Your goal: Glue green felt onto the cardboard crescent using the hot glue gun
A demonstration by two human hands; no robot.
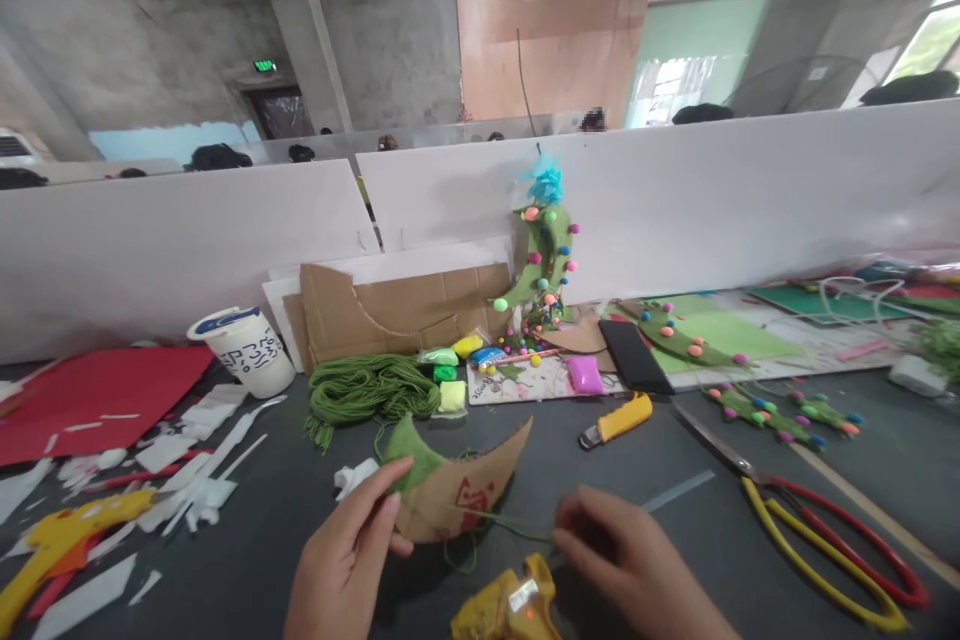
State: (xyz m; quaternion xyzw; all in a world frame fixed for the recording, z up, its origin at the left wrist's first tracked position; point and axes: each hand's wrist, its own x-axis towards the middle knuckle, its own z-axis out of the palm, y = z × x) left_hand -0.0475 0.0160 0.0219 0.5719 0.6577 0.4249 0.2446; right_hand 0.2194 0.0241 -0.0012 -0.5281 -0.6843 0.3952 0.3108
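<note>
My left hand (pixel 345 545) is closed on the lower left of a crescent-shaped cardboard piece (pixel 435 510), thumb and fingers pinching it. The crescent's left horn is covered in green, the rest is bare brown with red marks. From it a strand of green yarn (pixel 517 527) runs right to my right hand (pixel 630 550), whose fingers are closed on the strand. A loop of yarn hangs under the cardboard. Just below, between the hands, lies a yellow glue gun (pixel 506 608), cut off by the frame's bottom edge. Behind the crescent sits a skein of green yarn (pixel 367 385).
Scissors (pixel 750 480) lie open at right, near a yellow utility knife (pixel 619 420) and a black phone (pixel 637 358). A pompom-decorated green crescent (pixel 536 265) stands at the back. Left are a white cup (pixel 255 360), paper scraps and another glue gun (pixel 82 525).
</note>
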